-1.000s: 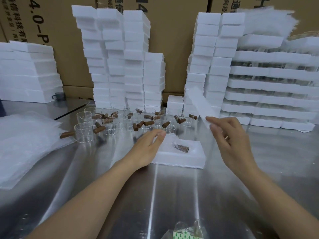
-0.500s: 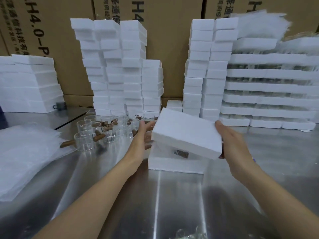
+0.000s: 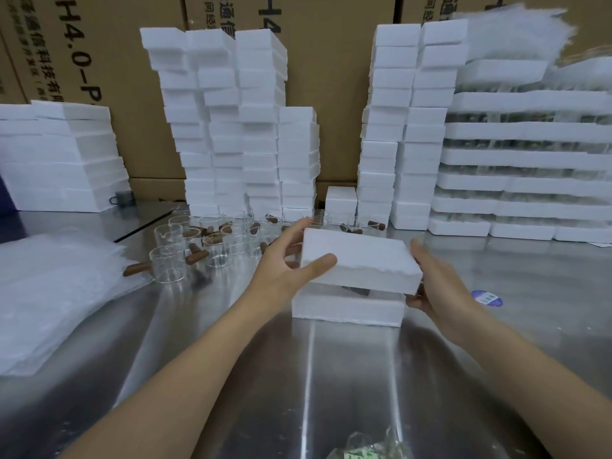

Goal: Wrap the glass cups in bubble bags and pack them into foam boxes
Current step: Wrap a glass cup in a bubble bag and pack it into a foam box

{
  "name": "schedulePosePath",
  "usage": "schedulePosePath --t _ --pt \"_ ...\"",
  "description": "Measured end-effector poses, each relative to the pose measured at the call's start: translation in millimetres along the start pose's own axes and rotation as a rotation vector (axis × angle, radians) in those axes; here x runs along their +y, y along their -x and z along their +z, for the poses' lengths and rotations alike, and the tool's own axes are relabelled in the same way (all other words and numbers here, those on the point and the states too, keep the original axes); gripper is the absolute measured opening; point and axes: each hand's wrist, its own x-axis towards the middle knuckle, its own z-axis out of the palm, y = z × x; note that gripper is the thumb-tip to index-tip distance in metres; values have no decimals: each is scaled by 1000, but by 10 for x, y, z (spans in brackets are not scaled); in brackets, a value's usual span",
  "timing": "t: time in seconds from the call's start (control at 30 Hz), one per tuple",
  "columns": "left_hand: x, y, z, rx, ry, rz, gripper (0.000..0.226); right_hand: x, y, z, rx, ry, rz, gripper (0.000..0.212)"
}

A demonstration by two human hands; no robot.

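Both my left grip (image 3: pixel 281 270) and right grip (image 3: pixel 440 291) clasp the foam lid (image 3: pixel 361 258) by its ends, tilted just over the foam box (image 3: pixel 347 310) at twelve o'clock on the worktop (image 3: pixel 331 376), glass cups (image 3: pixel 215 241) at eleven.

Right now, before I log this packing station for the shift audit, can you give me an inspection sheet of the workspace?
Surface: metal table, shiny and reflective.
Job's things: foam lid tilted over foam box base, not seated; glass cups grouped behind-left; bubble bags piled left.
Clutter: blue sticker at right; plastic wrapper at near edge.
Hands: left hand and right hand grip the lid's ends.
Cables: nothing seen.
Surroundings: foam box stacks, cardboard cartons behind.
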Motion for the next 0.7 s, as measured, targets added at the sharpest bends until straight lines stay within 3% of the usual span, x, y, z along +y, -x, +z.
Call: schedulePosePath --t 0.13,0.27,0.47,0.7 --pt "-85 -44 -64 -52 3 -50 100 36 4 2 -36 39 -106 25" --pt "-143 -68 -59 -73 17 -101 97 68 1 -22 9 88 -155 22" --pt "-160 -55 -98 -64 -11 -90 105 82 43 -21 5 109 -221 45" --pt "-198 -68 -118 -113 -47 -132 95 126 -16 -44 3 223 -195 38"
